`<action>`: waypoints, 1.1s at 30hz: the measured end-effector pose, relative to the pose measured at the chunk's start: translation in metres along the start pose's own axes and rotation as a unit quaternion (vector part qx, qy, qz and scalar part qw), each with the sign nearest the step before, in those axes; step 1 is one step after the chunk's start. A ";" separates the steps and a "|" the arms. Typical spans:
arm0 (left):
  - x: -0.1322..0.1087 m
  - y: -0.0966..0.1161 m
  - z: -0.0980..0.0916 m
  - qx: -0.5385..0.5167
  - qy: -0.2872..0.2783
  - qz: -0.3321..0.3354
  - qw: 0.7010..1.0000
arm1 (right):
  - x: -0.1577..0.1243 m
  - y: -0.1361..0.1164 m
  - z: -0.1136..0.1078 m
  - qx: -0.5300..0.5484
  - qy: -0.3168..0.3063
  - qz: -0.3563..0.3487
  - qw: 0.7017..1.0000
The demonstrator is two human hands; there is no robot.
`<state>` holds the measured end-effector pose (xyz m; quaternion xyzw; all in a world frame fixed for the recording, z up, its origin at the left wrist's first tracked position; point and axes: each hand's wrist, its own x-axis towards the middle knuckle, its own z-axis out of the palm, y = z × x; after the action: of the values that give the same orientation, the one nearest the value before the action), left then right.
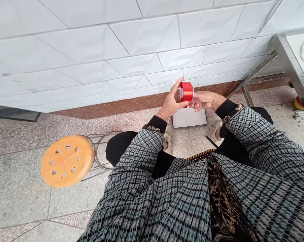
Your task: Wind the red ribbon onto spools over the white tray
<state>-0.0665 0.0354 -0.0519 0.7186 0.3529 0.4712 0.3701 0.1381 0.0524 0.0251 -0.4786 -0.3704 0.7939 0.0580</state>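
A spool of red ribbon with a white core is held up in front of the tiled wall. My left hand grips it from the left, thumb below and fingers at its upper left side. At the spool's lower right edge, my right hand has its fingers curled and pinched on the red ribbon; the exact spot between the fingertips is partly hidden. Beneath both hands, a shallow white tray or box lid with a dark edge lies on the floor.
An orange round stool with holes in its seat and wire legs stands at left. A metal-framed table rises at right. A red and yellow object sits under it. The white tiled wall is close ahead.
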 end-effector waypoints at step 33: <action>-0.125 -0.130 0.154 -0.321 0.281 -0.562 0.709 | 0.145 0.201 -0.001 0.271 0.256 0.090 0.924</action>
<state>0.0195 -0.0400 -0.2596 0.0601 0.6064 0.4412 0.6588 0.1143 -0.0272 -0.2087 -0.6628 -0.0694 0.7165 0.2063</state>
